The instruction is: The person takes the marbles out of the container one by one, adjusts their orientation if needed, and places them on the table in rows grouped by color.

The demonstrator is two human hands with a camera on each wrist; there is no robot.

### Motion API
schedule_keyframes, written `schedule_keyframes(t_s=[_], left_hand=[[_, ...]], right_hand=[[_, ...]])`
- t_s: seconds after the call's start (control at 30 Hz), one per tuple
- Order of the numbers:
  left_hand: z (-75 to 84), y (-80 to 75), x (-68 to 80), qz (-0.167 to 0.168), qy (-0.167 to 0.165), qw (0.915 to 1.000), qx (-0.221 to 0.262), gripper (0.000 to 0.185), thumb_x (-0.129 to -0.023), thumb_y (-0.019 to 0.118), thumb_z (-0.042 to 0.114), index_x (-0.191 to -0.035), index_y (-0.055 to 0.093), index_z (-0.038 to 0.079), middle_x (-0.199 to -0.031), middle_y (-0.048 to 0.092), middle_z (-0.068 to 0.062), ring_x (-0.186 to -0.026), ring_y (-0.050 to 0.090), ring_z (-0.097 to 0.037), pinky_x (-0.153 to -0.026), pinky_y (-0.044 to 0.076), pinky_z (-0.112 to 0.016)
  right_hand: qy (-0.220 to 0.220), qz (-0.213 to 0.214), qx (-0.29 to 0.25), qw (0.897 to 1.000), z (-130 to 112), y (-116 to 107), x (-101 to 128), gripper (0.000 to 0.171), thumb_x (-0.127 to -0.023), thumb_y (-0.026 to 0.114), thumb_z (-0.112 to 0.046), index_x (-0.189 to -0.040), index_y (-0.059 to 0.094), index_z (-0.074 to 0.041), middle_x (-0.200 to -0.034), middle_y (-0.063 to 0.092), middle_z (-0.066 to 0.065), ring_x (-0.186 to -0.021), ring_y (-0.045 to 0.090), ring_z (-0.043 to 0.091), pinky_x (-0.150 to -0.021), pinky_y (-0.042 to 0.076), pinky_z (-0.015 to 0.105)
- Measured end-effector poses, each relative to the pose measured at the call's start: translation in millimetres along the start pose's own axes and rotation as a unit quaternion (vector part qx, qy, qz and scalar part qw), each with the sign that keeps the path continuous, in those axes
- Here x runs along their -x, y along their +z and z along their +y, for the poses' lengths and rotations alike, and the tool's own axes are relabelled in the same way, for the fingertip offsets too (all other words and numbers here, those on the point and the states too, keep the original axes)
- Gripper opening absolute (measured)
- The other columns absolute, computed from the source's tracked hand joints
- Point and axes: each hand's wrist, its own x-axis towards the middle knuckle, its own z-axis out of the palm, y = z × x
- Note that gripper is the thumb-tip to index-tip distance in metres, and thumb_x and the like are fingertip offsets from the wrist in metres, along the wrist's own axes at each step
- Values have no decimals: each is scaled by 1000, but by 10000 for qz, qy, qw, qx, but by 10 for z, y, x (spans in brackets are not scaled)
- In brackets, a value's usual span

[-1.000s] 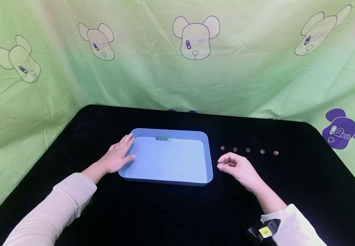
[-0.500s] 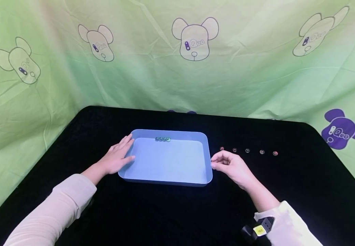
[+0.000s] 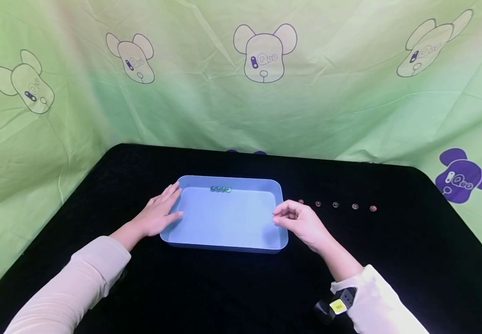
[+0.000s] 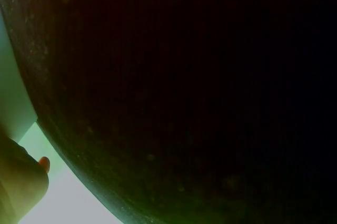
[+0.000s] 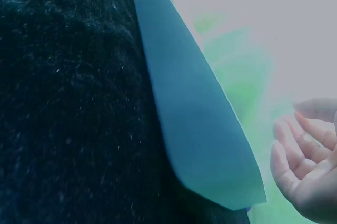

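- Tray (image 3: pixel 232 178), blue and shallow, sits at the middle of the black table (image 3: pixel 391 260), its long sides running along the near and far edges.
- My left hand (image 3: pixel 159 213) lies flat with straight fingers on the tray's left rim, gripping nothing.
- My right hand (image 3: pixel 303 222) hovers over the tray's right rim with the fingers curled in and thumb and forefinger close. I cannot tell whether anything is pinched between them.
- Four green beads (image 3: pixel 221 189) touch in a line against the tray's far wall. A row of small beads (image 3: pixel 335 204) lies on the table to the right of the tray, the nearest just beside my right knuckles.
- Risk, as I judge it:
  - My right hand is low over the rim; a knock could jolt the tray and scatter the green line.
  - Weight from my left palm could tip the rim.
  - My knuckles could brush the nearest bead and set it rolling.
- The head view gives the whole layout and both bead groups.
- The right wrist view shows the tray's corner wall (image 5: pixel 195 118) from close up and the inner side of my curled fingers (image 5: pixel 295 150), with no beads in it.
- The left wrist view is mostly dark cloth, with only a fingertip showing.
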Motion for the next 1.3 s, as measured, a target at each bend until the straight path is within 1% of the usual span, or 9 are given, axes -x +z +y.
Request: schedule_keyframes(t_s=[0.27,0.47,0.7,0.87,1.1,1.3], left_hand=[[4,20,6,90,70,9999,-74,63,-90,40,35,-137,17,1,-144,1,-10,-129,2,-28,-96,12,-48],[9,13,-5,38,15,9999,-103,63,-90,40,36,-137,17,2,-144,0,-9,-129,1,-26,-96,12,-48],[5,-6,-9,-1,-10,9999,-141,64,-90,40,37,-137,17,2,-144,0,-9,-129,1,-26,-96,12,-49],[11,-1,-8,-3,-1,9999,-150,63,-90,40,37,-137,17,1,-144,1,-9,-129,1,-26,-96,12,-48],[11,8,4,19,4,9999,-172,63,-90,40,36,-137,17,1,-144,1,-9,-129,1,-26,-96,13,-48],[19,-5,12,37,-1,9999,-146,63,-90,40,36,-137,16,2,-144,0,-9,-129,0,-25,-96,12,-48]], right_hand=[[95,-93,-42,9999,-18,55,-74,22,-77,61,-2,-92,54,11,-78,59,8,-70,56,10,-64,43,24],[176,-114,-80,9997,-42,79,-162,23,-77,61,-4,-93,53,11,-77,60,6,-69,58,12,-65,44,32],[277,-238,-312,9988,-55,134,-275,26,-78,59,0,-95,50,16,-76,58,5,-69,57,10,-67,45,29],[269,-226,-301,9989,-33,172,-308,24,-77,59,1,-94,51,15,-76,58,4,-69,57,10,-69,46,33],[291,-205,-207,9992,-45,210,-360,22,-77,60,-1,-94,53,12,-76,58,6,-70,57,12,-67,46,29],[285,-159,-147,9994,-66,238,-411,21,-78,59,-2,-94,53,11,-76,58,7,-70,57,14,-70,45,35]])
